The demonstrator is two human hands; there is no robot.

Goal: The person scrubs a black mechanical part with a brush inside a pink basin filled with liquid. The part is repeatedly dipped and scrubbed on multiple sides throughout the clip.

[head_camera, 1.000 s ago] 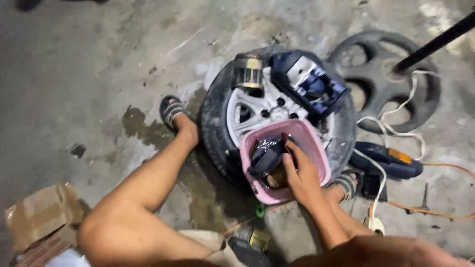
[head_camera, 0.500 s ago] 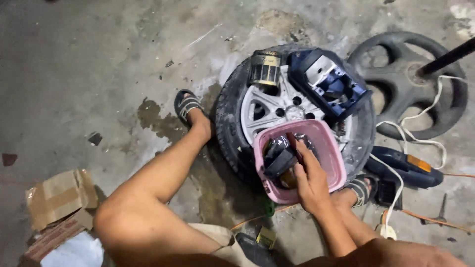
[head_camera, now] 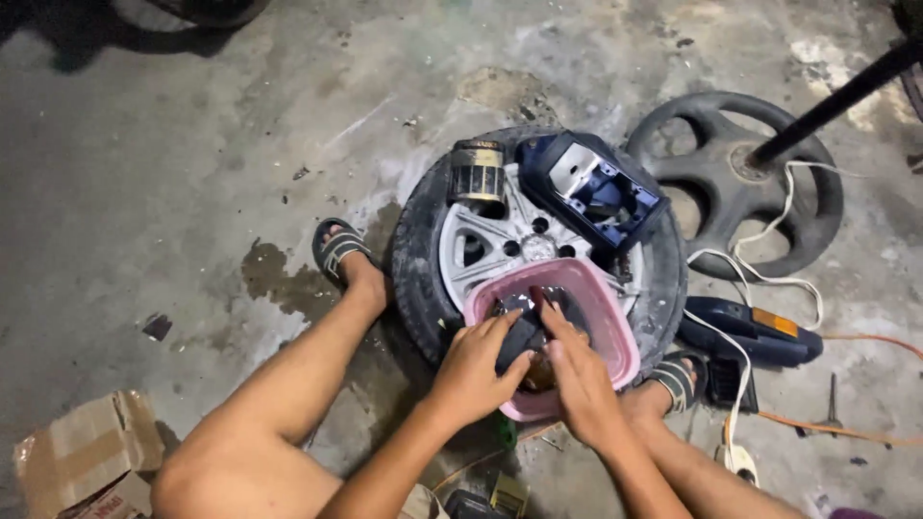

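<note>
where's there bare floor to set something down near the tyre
Bare concrete floor lies open left of the tyre, above the cardboard box. It is crowded on the wheel, with the can, blue case and pink basin holding both hands, left hand and right hand. To the right, the black wheel cover, cords and tool fill the floor.

Stained concrete floor [head_camera: 173, 173] carrying a car wheel [head_camera: 423, 279] lying flat, a black hubcap [head_camera: 735, 192], a blue power tool [head_camera: 760, 332] with white cord [head_camera: 769, 284], and a cardboard box [head_camera: 82, 457].
</note>
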